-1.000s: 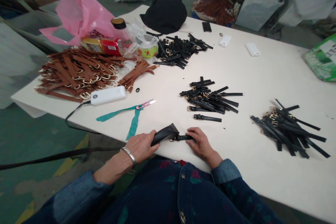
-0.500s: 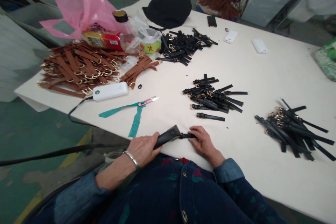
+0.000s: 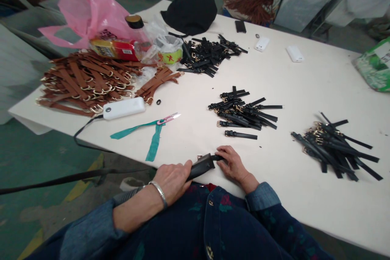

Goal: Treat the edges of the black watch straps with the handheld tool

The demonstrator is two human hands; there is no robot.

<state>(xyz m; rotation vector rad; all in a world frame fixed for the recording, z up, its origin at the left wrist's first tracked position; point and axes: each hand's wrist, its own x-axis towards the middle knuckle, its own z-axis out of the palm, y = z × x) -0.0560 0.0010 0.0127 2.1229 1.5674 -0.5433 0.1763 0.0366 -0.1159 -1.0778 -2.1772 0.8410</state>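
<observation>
My left hand (image 3: pixel 173 179) is wrapped round a black handheld tool (image 3: pixel 201 167) near the table's front edge. The tool's wide end lies over part of a short black strap (image 3: pixel 217 157), and a metal buckle shows just beyond it. The fingers of my right hand (image 3: pixel 232 164) pinch the strap's other end against the table. A single black buckled strap (image 3: pixel 241 135) lies beyond my hands, beside a loose pile of black straps (image 3: pixel 243 113). Another black pile (image 3: pixel 332 146) is at the right.
Pink-handled snips (image 3: pixel 164 120) with green cloth and a white power bank (image 3: pixel 124 108) lie at left. Behind them are brown straps (image 3: pixel 85 79), a pink bag (image 3: pixel 91 12) and a bottle. A black cap (image 3: pixel 191 10) and more black straps (image 3: pixel 207 55) are farther back.
The tool has moved slightly right along the strap and now covers more of it, with the buckle showing behind. My left hand has moved right with it. The whole view has shifted a little.
</observation>
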